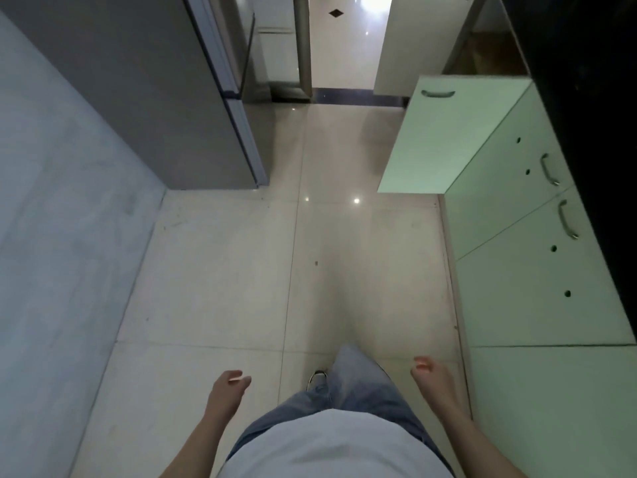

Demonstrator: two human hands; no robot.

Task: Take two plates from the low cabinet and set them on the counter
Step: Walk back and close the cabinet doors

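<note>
Item: low cabinet (pixel 517 270), pale green fronts, ran along the person's right side under a black counter (pixel 586 98). Its far door (pixel 444 132) stood swung out over the floor, curved metal handle (pixel 437 94) near its far edge. The compartment behind that door showed only a dim brown interior, and its contents could not be made out. Two nearer doors were shut, each with a metal handle (pixel 548 169) near the counter edge.

Item: left hand (pixel 229 386), hung low beside the left thigh, fingers loosely curled, holding nothing, well apart from the cabinet.

Item: right hand (pixel 429 374), hung low beside the right leg, fingers relaxed and slightly curled, holding nothing. It was near the closest shut cabinet front but not touching it, and well short of the open door.

Item: plates, location could not be told from this view.

Item: surroundings. Glossy pale tiled floor (pixel 241 270); grey refrigerator (pixel 155 98) ahead on the left; pale wall (pixel 51 236) at far left; blue jeans (pixel 355 381), one shoe tip (pixel 317 377) and a light shirt (pixel 331 446) at the bottom.
</note>
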